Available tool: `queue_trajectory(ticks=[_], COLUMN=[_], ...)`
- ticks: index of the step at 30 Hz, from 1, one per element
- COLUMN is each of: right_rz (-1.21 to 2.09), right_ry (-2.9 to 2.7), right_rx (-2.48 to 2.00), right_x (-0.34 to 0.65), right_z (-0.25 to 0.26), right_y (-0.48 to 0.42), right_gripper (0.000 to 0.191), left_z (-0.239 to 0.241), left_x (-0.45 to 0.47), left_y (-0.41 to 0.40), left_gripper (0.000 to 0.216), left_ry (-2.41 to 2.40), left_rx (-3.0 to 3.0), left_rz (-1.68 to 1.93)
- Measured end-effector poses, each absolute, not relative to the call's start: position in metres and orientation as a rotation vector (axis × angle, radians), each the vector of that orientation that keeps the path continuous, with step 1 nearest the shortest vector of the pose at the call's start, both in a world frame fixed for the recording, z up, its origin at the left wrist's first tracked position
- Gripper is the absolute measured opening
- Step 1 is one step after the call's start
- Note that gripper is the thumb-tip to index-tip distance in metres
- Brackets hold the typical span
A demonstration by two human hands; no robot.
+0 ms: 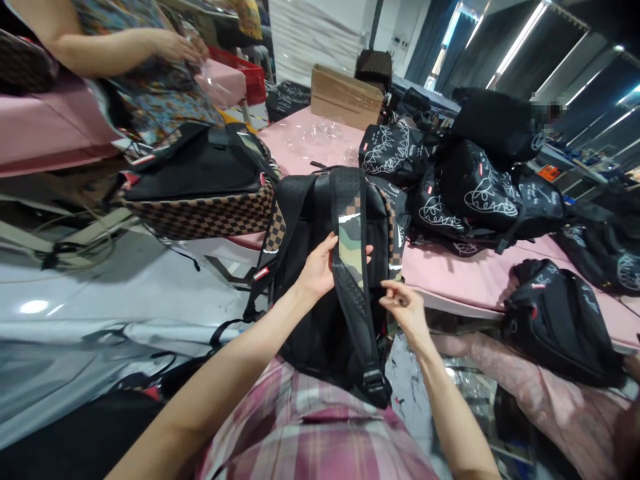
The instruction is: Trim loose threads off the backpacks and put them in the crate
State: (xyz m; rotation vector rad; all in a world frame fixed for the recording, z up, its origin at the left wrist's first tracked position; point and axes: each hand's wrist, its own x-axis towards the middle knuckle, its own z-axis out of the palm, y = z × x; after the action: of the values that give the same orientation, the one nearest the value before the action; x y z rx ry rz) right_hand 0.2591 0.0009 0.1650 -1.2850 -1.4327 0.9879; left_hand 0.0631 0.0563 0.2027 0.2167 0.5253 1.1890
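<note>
In front of me a black backpack (310, 313) leans against the table edge, its back side and shoulder straps towards me. Brown-and-black check trim runs along its sides. My left hand (321, 267) grips the shoulder strap (351, 243), which has a camouflage panel and a check patch; fingertips show past its far edge. Just right of the strap is my right hand (404, 308), its thumb and fingers closed together. A small dark spot shows among those fingers, too small to name. The strap's lower end has a black buckle (374, 380).
A check-sided black bag (200, 193) lies to the left. Several black bags with white scribble print (487, 190) are heaped on the pink table (450, 273) at right. Behind are a cardboard box (345, 100) and clear plastic (315, 137). A co-worker's hand (177, 47) is at upper left.
</note>
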Motion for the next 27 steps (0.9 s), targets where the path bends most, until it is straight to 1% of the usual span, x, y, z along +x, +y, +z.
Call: queue_trajectory(ticks=[2, 3, 6, 9, 11, 14, 16, 19, 20, 21, 22, 24, 26, 27], right_rz=[1.047, 1.083, 1.184, 1.225, 1.309, 1.408, 1.363, 1.324, 1.339, 1.353, 1.363, 1.347, 1.221, 1.113], right_ry=[-1.517, -1.541, -1.465, -1.311, -1.295, -1.302, -1.178, -0.995, -0.969, -0.957, -0.961, -1.012, -1.041, -1.029], right_rx=[-1.289, -1.28, -1.288, -1.302, -1.259, -1.226, -1.263, -1.285, -1.275, -1.261, -1.243, -1.198, -1.208, -1.247], right_x=[0.257, 0.257, 0.258, 0.254, 0.246, 0.236, 0.236, 0.242, 0.244, 0.246, 0.248, 0.253, 0.26, 0.265], right_z=[0.152, 0.149, 0.146, 0.151, 0.155, 0.156, 0.152, 0.143, 0.14, 0.139, 0.139, 0.142, 0.146, 0.146], right_y=[-0.015, -0.021, -0.028, -0.029, -0.031, -0.03, -0.026, -0.019, -0.017, -0.016, -0.015, -0.014, -0.012, -0.01], right_gripper=[0.015, 0.013, 0.021, 0.021, 0.024, 0.021, 0.024, 0.033, 0.035, 0.036, 0.036, 0.034, 0.032, 0.033], left_z=[0.205, 0.206, 0.206, 0.201, 0.197, 0.185, 0.173, 0.152, 0.146, 0.14, 0.134, 0.121, 0.105, 0.095], left_x=[0.068, 0.07, 0.074, 0.075, 0.074, 0.069, 0.062, 0.042, 0.031, 0.019, 0.004, -0.028, -0.058, -0.069], left_y=[0.053, 0.052, 0.049, 0.048, 0.045, 0.028, 0.005, -0.03, -0.038, -0.043, -0.044, -0.038, -0.024, -0.018], left_gripper=[0.029, 0.031, 0.034, 0.031, 0.028, 0.029, 0.038, 0.044, 0.045, 0.046, 0.048, 0.049, 0.049, 0.055], left_ry=[0.532, 0.524, 0.492, 0.498, 0.539, 0.663, 0.766, 0.883, 0.936, 1.016, 1.129, 1.406, 1.68, 1.765], left_rx=[0.199, 0.19, 0.167, 0.227, 0.315, 0.551, 0.797, 1.085, 1.122, 1.13, 1.113, 1.038, 0.974, 0.965], left_rz=[1.185, 1.192, 1.207, 1.232, 1.254, 1.217, 0.973, 0.39, 0.295, 0.298, 0.397, 0.792, 1.218, 1.302])
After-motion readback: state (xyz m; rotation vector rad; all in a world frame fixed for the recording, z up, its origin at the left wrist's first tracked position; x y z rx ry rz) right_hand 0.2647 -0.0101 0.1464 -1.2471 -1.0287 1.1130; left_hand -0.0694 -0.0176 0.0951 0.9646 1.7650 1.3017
